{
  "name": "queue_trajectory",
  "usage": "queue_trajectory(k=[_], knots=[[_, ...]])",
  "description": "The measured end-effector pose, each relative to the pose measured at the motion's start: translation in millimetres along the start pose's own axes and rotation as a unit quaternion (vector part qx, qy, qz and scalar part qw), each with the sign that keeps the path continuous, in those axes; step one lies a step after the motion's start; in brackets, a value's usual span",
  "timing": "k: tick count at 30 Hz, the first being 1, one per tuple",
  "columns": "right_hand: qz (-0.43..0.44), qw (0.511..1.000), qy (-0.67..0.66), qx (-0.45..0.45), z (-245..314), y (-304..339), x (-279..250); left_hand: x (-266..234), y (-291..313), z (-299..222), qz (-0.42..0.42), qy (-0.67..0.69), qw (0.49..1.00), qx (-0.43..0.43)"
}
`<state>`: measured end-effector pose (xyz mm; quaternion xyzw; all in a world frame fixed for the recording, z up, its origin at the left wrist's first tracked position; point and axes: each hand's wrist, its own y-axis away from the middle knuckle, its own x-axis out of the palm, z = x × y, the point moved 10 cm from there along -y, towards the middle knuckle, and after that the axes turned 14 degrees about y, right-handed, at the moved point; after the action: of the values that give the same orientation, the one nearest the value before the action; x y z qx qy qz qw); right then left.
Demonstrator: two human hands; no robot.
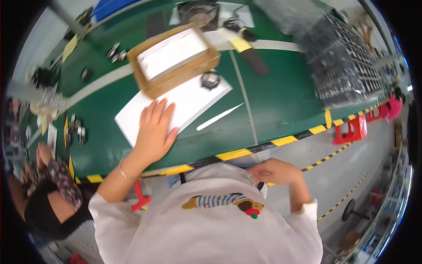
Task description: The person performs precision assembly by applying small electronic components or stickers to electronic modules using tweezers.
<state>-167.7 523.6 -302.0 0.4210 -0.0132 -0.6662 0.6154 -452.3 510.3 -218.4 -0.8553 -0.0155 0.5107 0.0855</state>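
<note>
The left hand lies flat, fingers spread wide, on the white sheet on the green desk, just below the cardboard box. The right hand is loosely curled at the shirt, off the desk's edge; whether it holds anything cannot be told

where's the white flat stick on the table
In the head view, the white stick lies on the green table, just right of the white sheet under the left hand.

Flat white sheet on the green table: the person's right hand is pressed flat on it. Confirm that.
Wrong hand. The head view shows the left hand pressed flat on the flat white sheet; the right hand is down by the shirt, off the green table.
</note>
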Motion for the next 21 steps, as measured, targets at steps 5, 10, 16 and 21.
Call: queue_trajectory(k=[5,10,16,21], knots=[[-0.367,0.922,0.121,-0.026,84.5,17.2,-116.6,0.9,0.4,2.7,-0.011,-0.008,1.0,0.017],[-0.416,0.779,0.441,-0.157,124.3,-57.8,-120.8,3.1,-2.3,4.2,-0.003,0.007,1.0,0.011],[-0.349,0.84,0.39,-0.143,115.7,-84.4,-137.8,4.8,-2.0,11.1,0.005,0.016,1.0,-0.003],[-0.459,0.86,0.206,-0.08,81.3,-75.2,-203.2,4.8,-6.5,14.7,0.028,0.028,0.999,-0.022]])
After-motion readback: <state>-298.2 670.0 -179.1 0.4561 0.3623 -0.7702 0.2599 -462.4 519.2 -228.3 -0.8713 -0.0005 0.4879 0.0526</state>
